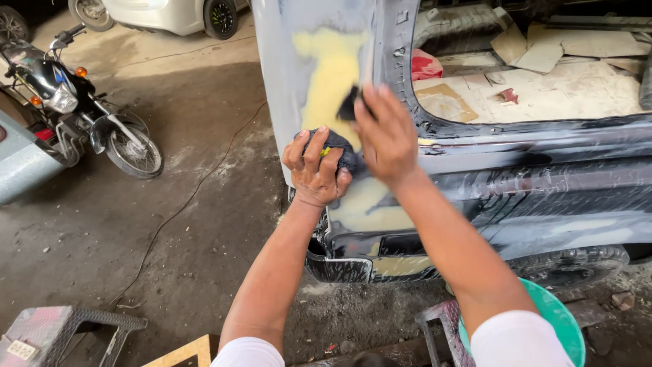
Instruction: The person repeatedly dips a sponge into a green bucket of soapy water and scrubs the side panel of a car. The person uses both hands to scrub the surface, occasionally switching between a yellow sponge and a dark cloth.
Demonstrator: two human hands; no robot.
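Observation:
A car body panel stands in front of me, grey with a large patch of yellow filler. My left hand is closed around a dark wadded cloth pressed against the panel's lower part. My right hand presses a small dark sanding piece flat against the yellow filler just above the cloth. Both hands are close together on the panel, near the rear corner of the car. A second filler patch shows below my hands.
A motorcycle is parked at the left, with a cable running across the dirty concrete floor. A teal bucket sits under my right arm beside a tyre. A stool stands at lower left. Cardboard sheets lie inside the car.

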